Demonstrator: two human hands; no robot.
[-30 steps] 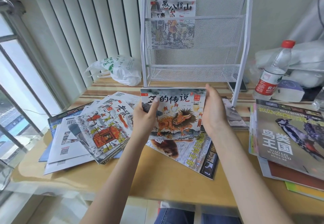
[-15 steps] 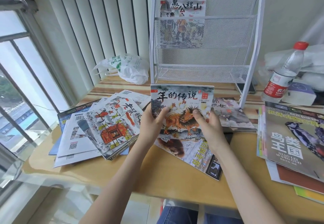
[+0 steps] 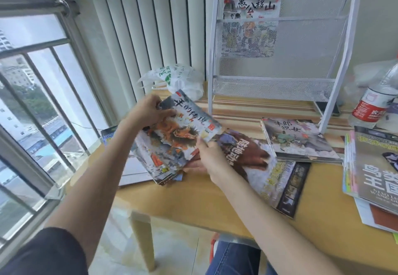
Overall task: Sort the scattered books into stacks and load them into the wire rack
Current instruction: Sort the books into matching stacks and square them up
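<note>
Both hands grip one thin picture book [image 3: 183,132], the one with an orange beast on its cover. The left hand [image 3: 148,111] pinches its far upper corner, thumb on the cover and fingers behind. The right hand [image 3: 206,156] holds the near lower edge, thumb on top and fingers curled beneath. The book is tilted, lifted just above a loose pile [image 3: 159,167] at the left of the surface [image 3: 193,206], and it seems bound for the top of that pile.

To do this step well, I would square the book to the pile before letting go: turn it until its spine runs the same way as those below, then lower it flat, not corner first. The covers look glossy (likely to slide), so the left hand could steady the pile's far edge while the right draws out last. The pile sits near the surface's left edge, so nudging it inward would guard against a spill.

Other books wait: a large one with a brown animal [image 3: 258,167] just beside the right hand, a smaller one [image 3: 299,139] beyond it by the rack's foot, and a stack [image 3: 374,173] at the far right. The rack [image 3: 280,85] stands at the back of the surface and holds one book [image 3: 252,23] in its upper pocket; the lower pocket looks bare. Sorting by size first should make loading easier.
</note>
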